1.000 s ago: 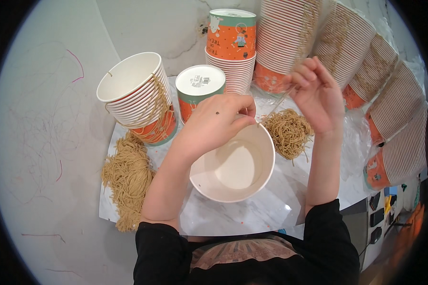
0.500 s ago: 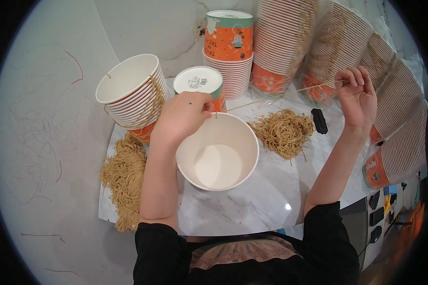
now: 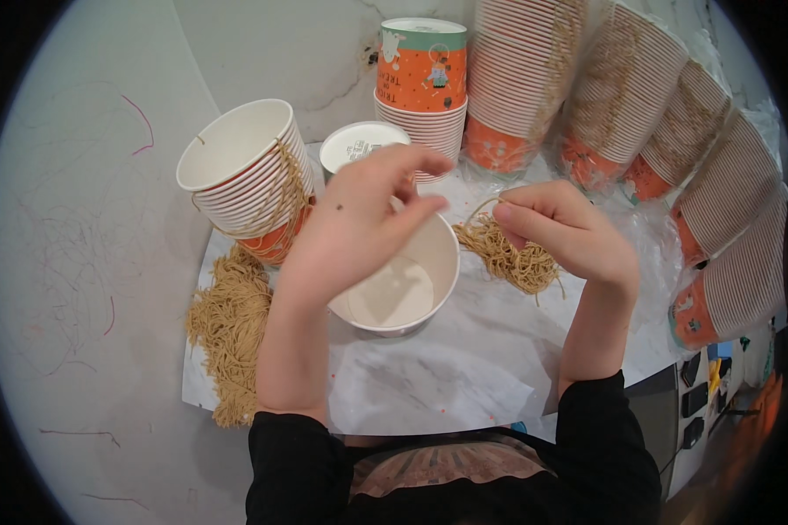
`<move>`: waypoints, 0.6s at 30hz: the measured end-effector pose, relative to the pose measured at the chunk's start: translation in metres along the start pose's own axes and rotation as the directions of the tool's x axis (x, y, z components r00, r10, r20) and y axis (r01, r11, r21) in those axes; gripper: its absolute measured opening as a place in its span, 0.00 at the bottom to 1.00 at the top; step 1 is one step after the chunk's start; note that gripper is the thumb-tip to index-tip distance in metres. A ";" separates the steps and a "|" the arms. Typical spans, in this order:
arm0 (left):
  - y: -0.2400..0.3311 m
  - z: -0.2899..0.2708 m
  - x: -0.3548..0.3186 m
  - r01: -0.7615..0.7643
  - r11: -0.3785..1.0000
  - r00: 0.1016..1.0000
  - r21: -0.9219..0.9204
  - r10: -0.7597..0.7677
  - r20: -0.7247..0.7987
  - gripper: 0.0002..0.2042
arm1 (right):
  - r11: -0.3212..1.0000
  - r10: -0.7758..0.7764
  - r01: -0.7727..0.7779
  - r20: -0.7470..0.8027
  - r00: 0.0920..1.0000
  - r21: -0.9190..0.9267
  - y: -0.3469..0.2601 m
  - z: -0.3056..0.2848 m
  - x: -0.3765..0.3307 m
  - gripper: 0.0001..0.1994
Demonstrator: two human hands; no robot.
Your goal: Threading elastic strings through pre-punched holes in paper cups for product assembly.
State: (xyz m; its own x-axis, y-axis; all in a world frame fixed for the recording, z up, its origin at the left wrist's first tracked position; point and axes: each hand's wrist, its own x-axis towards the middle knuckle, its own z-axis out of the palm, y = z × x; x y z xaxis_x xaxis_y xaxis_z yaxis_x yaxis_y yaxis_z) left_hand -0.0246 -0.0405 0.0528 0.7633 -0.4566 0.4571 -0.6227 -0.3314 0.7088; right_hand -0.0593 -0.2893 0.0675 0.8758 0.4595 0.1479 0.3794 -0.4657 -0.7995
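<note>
A white paper bucket (image 3: 445, 262) stands with its mouth up on the table in front of me. My left hand (image 3: 363, 219) hovers over its far left rim, fingers and thumb apart, with nothing visible in it. To the right of the bucket, my right hand (image 3: 569, 229) pinches the end of a tan cord (image 3: 481, 206) between thumb and fingers. The cord curves down toward a loose heap of tan cords (image 3: 521, 267) just below that hand. Where its other end lies is hidden.
At left, nested buckets (image 3: 236, 149) with cord handles lean above a large cord bundle (image 3: 232, 337). Behind the bucket stand an upturned bucket (image 3: 341, 144) and an orange stack (image 3: 422, 79). Tall bagged bucket stacks (image 3: 517, 79) line the back and right of the marble-patterned table (image 3: 429, 385).
My right hand has come down and left from the far right, and the stretched cord is now slack. My left hand has opened off the rim. The bucket has shifted slightly left.
</note>
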 end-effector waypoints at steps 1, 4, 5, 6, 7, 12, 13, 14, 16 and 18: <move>0.007 0.004 -0.003 0.002 1.000 1.000 -0.001 -0.002 0.000 0.16 | 1.000 0.010 -0.010 0.015 1.000 -0.003 -0.001 0.001 0.000 0.19; 0.017 0.012 -0.009 -0.068 0.992 0.995 -0.107 0.075 0.062 0.17 | 0.998 0.051 -0.050 0.041 0.998 -0.030 -0.005 0.003 0.000 0.20; 0.017 0.011 -0.009 -0.067 0.992 0.995 -0.106 0.074 0.062 0.17 | 0.998 0.051 -0.050 0.043 0.998 -0.030 -0.006 0.004 -0.001 0.20; 0.017 0.010 -0.006 -0.003 0.996 0.992 -0.092 0.015 0.129 0.15 | 0.998 0.048 -0.046 0.037 0.998 -0.045 -0.007 0.004 -0.001 0.20; 0.017 0.009 -0.005 0.059 0.996 0.980 -0.074 -0.044 0.195 0.14 | 0.997 0.044 -0.042 0.032 0.999 -0.060 -0.008 0.005 -0.001 0.20; 0.017 0.005 -0.005 0.141 0.972 0.975 -0.187 -0.103 0.196 0.08 | 0.996 0.018 -0.015 0.042 0.999 -0.089 -0.004 0.003 -0.001 0.19; 0.016 0.003 -0.005 0.134 0.973 0.979 -0.187 -0.101 0.174 0.06 | 0.995 0.018 -0.013 0.047 0.999 -0.104 -0.004 0.002 -0.001 0.19; 0.015 0.002 -0.005 0.134 0.973 0.979 -0.188 -0.101 0.175 0.06 | 0.995 0.019 -0.014 0.047 0.999 -0.104 -0.004 0.001 -0.002 0.19; 0.013 -0.001 -0.006 0.138 0.976 0.984 -0.168 -0.117 0.132 0.06 | 0.989 0.030 -0.020 0.066 0.997 -0.146 -0.007 -0.001 -0.003 0.20; 0.015 -0.002 -0.007 0.153 0.974 0.983 -0.166 -0.132 0.131 0.06 | 0.996 0.008 0.000 0.092 0.996 -0.090 0.000 -0.001 -0.003 0.17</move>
State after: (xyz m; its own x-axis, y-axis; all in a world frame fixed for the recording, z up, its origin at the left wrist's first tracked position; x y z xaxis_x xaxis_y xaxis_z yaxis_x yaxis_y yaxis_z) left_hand -0.0388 -0.0406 0.0617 0.8095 -0.5130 0.2856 -0.4617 -0.2558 0.8493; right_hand -0.0613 -0.2911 0.0671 0.8475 0.5236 0.0872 0.4051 -0.5318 -0.7437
